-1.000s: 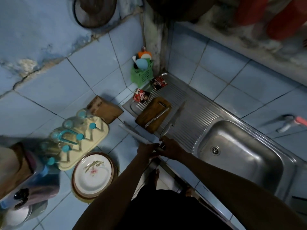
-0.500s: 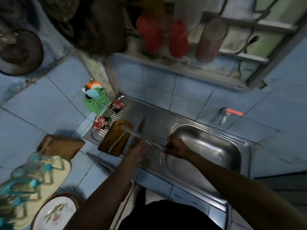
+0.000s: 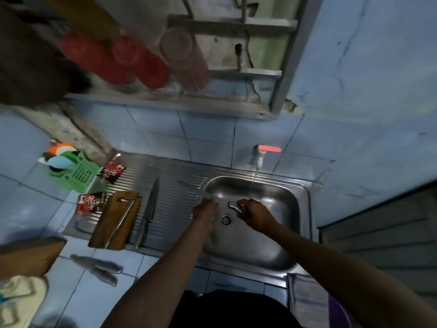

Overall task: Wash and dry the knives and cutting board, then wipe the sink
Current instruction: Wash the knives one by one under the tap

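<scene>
Forearms, two of them, reach from the near edge over the sink basin [image 3: 279,247]; a striped cloth [image 3: 307,301] hangs at the near right; on the tiled surface [image 3: 78,294] at the near left lie two grey sheaths or handles [image 3: 99,268], too blurred to tell which, beside a brown board [image 3: 28,254] and a cream rack [image 3: 21,292]. Over the drain [image 3: 227,220] the left hand [image 3: 205,213] and right hand [image 3: 254,215] hold one knife [image 3: 214,197] between them; the right hand's fingers [image 3: 243,207] curl round its handle, while the left hand's fingers rest against the blade, though whether they pinch it cannot be told. On the ribbed drainboard [image 3: 177,204] lie a second, larger knife [image 3: 150,209] and one wooden cutting board [image 3: 115,220], with a third, thin knife [image 3: 120,223] lying on the board. Two red sachets [image 3: 91,203] [image 3: 112,172] sit beyond, their white script unreadable; one green basket [image 3: 75,172] holds coloured utensils. One tap [image 3: 262,155] with a pink handle runs a thin stream into the basin; farther up, three tumblers, two red [image 3: 139,62] and one clear [image 3: 184,58], hang in a wall rack [image 3: 236,74].
</scene>
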